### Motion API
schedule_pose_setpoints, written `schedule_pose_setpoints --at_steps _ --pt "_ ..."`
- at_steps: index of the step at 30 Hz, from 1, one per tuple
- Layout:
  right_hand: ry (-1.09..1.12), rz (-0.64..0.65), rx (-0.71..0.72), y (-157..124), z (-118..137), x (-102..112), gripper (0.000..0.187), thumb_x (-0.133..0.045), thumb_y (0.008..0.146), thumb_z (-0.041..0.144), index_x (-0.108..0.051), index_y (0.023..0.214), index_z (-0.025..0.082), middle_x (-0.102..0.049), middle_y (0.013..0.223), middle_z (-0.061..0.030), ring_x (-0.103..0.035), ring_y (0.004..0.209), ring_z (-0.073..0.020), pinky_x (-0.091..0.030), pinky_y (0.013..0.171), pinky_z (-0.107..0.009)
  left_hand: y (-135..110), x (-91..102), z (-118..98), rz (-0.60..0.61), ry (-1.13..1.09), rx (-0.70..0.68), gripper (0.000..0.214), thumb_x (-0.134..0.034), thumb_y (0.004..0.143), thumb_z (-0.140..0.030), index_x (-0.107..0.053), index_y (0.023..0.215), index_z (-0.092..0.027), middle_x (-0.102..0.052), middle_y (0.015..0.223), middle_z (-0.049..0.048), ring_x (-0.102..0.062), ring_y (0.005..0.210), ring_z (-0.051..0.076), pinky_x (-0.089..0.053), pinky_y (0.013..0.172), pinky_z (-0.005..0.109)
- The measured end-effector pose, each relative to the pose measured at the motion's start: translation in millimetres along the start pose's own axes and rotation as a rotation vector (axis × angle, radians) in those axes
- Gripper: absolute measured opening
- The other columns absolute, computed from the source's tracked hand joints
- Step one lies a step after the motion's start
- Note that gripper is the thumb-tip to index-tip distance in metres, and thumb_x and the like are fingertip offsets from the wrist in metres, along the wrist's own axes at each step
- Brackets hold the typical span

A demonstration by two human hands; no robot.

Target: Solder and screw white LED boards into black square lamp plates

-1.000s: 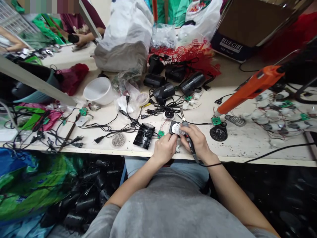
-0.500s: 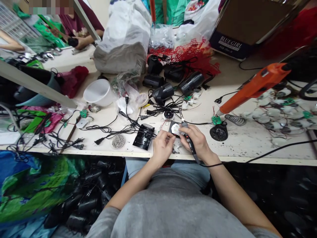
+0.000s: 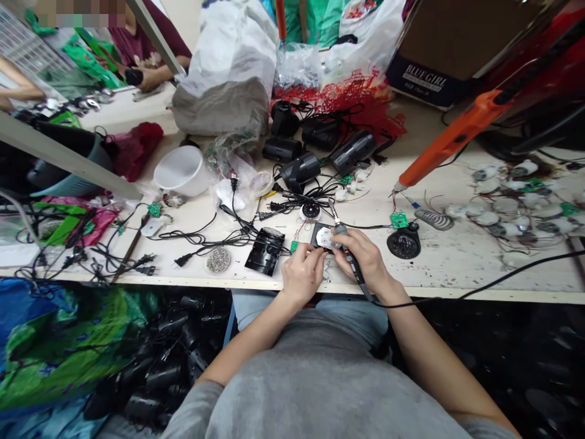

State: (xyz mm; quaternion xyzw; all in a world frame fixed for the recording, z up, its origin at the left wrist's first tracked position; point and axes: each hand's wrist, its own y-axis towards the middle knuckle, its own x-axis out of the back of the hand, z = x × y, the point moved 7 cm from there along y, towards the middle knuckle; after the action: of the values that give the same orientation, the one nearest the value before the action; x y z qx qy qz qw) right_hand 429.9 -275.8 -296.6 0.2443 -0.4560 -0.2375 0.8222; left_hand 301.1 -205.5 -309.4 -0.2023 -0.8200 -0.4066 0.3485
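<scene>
My right hand (image 3: 368, 259) is closed around a soldering iron (image 3: 353, 268); the iron's metal tip points up and away from me, and its black cable trails to the right. Beside it, my left hand (image 3: 301, 271) is pinched, with whatever is between its fingertips too small to make out. Just beyond the fingers lies a white part on a dark square base (image 3: 325, 236). A small green circuit board (image 3: 294, 246) shows at the left hand, next to a black housing (image 3: 265, 251). Further back sits a round black-and-white part (image 3: 311, 211) with thin red wires.
An orange electric screwdriver (image 3: 450, 143) slants over the bench above a green board (image 3: 399, 219) and a coiled iron holder (image 3: 434, 219). White motors (image 3: 498, 213) pile at right. A white bowl (image 3: 180, 171), metal-wool pot (image 3: 218, 260) and black cords (image 3: 205, 241) lie left. Another person (image 3: 155, 42) works beyond.
My left hand has shifted slightly, uncovering more of the green board beside it. The orange screwdriver has swung, its tip now further left and higher. My right hand keeps the soldering iron.
</scene>
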Motion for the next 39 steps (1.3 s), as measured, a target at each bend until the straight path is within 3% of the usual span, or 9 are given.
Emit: schedule_pose_setpoints --at_steps 5,12,16,21,25,27,32,39 --pt "0.030 -0.016 0.028 5 0 2 0.028 -0.058 0.092 0.010 -0.058 0.116 0.025 -0.068 0.100 -0.0073 -0.068 0.093 -0.0216 -0.058 0.077 -0.035 0 -2.3 -2 0.021 0.030 0.018 0.022 -0.057 0.100 -0.031 -0.076 0.101 -0.020 -0.068 0.092 0.0066 -0.062 0.072 0.014 -0.042 0.055 0.023" --pt "0.073 -0.042 -0.003 4 -3 2 0.028 -0.060 0.092 0.013 -0.058 0.118 0.024 -0.069 0.106 -0.0089 -0.069 0.093 -0.0206 -0.058 0.077 -0.033 5 -8.1 4 0.141 -0.233 0.169 0.011 -0.063 0.095 -0.025 -0.070 0.089 -0.019 -0.063 0.094 0.0046 -0.063 0.078 0.014 -0.052 0.068 0.025" --pt "0.071 -0.047 -0.045 5 -4 5 0.027 -0.061 0.094 0.016 -0.061 0.121 0.023 -0.071 0.107 -0.0094 -0.070 0.095 -0.0210 -0.059 0.079 -0.033 6 -7.8 3 0.161 -0.252 0.179 0.006 -0.065 0.092 -0.022 -0.069 0.090 -0.019 -0.063 0.094 0.0043 -0.062 0.075 0.014 -0.050 0.066 0.026" --pt "0.117 -0.161 -0.134 -2 8 42 0.033 -0.059 0.098 0.026 -0.065 0.130 0.025 -0.071 0.102 -0.0080 -0.069 0.092 -0.0211 -0.057 0.083 -0.036 7 -11.2 5 0.226 -0.228 0.224 0.004 -0.066 0.090 -0.020 -0.065 0.086 -0.020 -0.063 0.095 0.0031 -0.062 0.076 0.014 -0.049 0.067 0.027" --pt "0.260 -0.204 -0.251 -25 24 75 0.033 -0.050 0.103 0.034 -0.069 0.130 0.029 -0.069 0.090 -0.0047 -0.067 0.080 -0.0189 -0.056 0.069 -0.032 8 -11.3 7 0.216 -0.291 0.228 0.007 -0.065 0.090 -0.019 -0.063 0.083 -0.020 -0.062 0.088 0.0016 -0.061 0.073 0.014 -0.047 0.068 0.026" --pt "0.252 -0.182 -0.305 -38 30 82 0.029 -0.058 0.099 0.033 -0.073 0.124 0.030 -0.071 0.087 -0.0032 -0.068 0.077 -0.0182 -0.056 0.065 -0.030 9 -11.9 8 0.210 -0.321 0.227 0.007 -0.065 0.089 -0.018 -0.063 0.083 -0.019 -0.062 0.084 0.0009 -0.059 0.070 0.013 -0.047 0.066 0.026" --pt "0.153 -0.173 -0.416 -54 31 78 0.022 -0.069 0.091 0.019 -0.077 0.109 0.030 -0.079 0.099 -0.0004 -0.076 0.083 -0.0175 -0.062 0.077 -0.028 8 -14.4 8 0.221 -0.336 0.222 0.006 -0.065 0.089 -0.019 -0.063 0.084 -0.020 -0.061 0.081 0.0005 -0.058 0.069 0.014 -0.046 0.066 0.026" --pt "0.160 -0.200 -0.529 -47 16 60 0.012 -0.069 0.091 0.028 -0.080 0.096 0.026 -0.080 0.086 -0.0003 -0.072 0.059 -0.0146 -0.062 0.062 -0.025 9 -15.1 7 0.220 -0.354 0.202 0.009 -0.064 0.090 -0.018 -0.061 0.082 -0.020 -0.061 0.081 0.0007 -0.058 0.071 0.014 -0.047 0.067 0.025"
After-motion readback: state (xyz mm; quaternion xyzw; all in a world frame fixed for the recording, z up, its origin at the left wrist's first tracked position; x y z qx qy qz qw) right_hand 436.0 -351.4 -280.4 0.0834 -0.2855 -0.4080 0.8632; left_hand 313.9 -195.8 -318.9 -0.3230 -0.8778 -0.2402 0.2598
